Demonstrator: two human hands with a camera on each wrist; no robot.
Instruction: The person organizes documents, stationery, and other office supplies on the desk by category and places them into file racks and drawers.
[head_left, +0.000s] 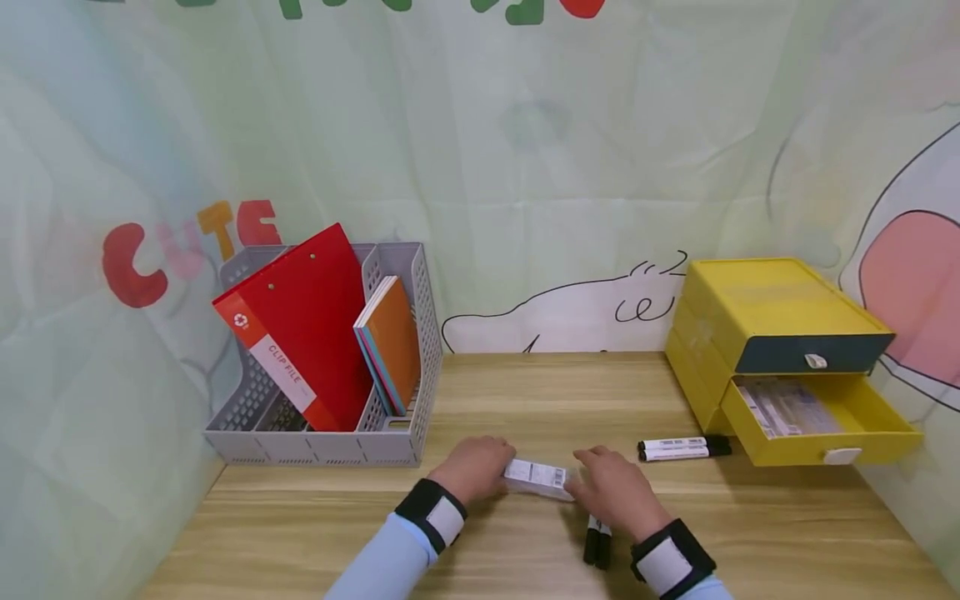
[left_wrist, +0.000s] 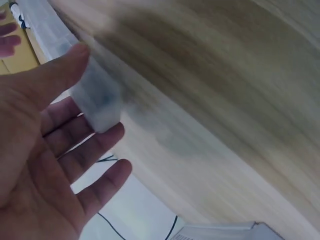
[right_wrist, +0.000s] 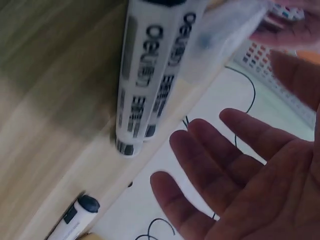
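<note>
Both hands meet at the front middle of the wooden desk (head_left: 525, 400) around a small white packet (head_left: 536, 477) with a barcode label. My left hand (head_left: 476, 468) holds its left end; in the left wrist view the thumb lies over the packet (left_wrist: 95, 102) and the fingers sit behind it. My right hand (head_left: 611, 485) is at the packet's right end, palm open and fingers straight and spread in the right wrist view, where the packet (right_wrist: 235, 25) shows blurred above them. Two white markers (head_left: 597, 542) lie on the desk under my right wrist, seen close up as markers (right_wrist: 145, 75).
Two more markers (head_left: 678, 448) lie right of the hands. A yellow drawer cabinet (head_left: 772, 321) stands at the back right, its lower drawer (head_left: 825, 425) pulled open with packets inside. A grey file rack (head_left: 330, 433) with a red folder (head_left: 307, 325) and notebooks stands back left.
</note>
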